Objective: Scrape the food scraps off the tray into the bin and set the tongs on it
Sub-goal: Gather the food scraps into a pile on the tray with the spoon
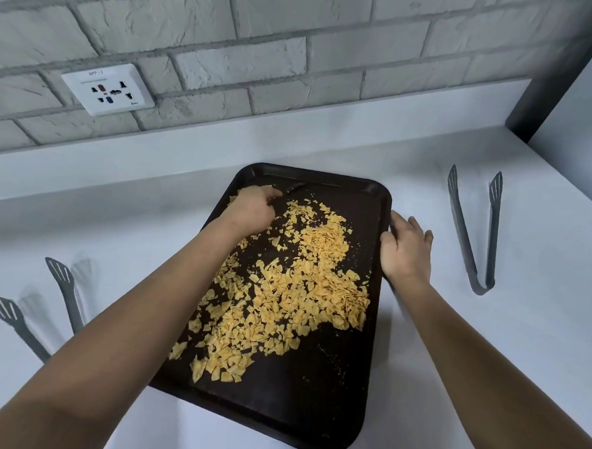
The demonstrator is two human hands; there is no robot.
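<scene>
The white bench (485, 371) carries the dark tray (312, 403), its long axis running near to far ahead of me. Yellow scraps (284, 292) cover its middle and left; the near right corner is mostly bare. My right hand (406, 247) grips the tray's right rim, fingers curled over the edge. My left hand (254, 208) is at the far left, curled round a small dark tool (295, 187). Two tongs lie off the tray: one (476, 233) just right of my right hand, another (26, 313) on the near left. No bin shows.
</scene>
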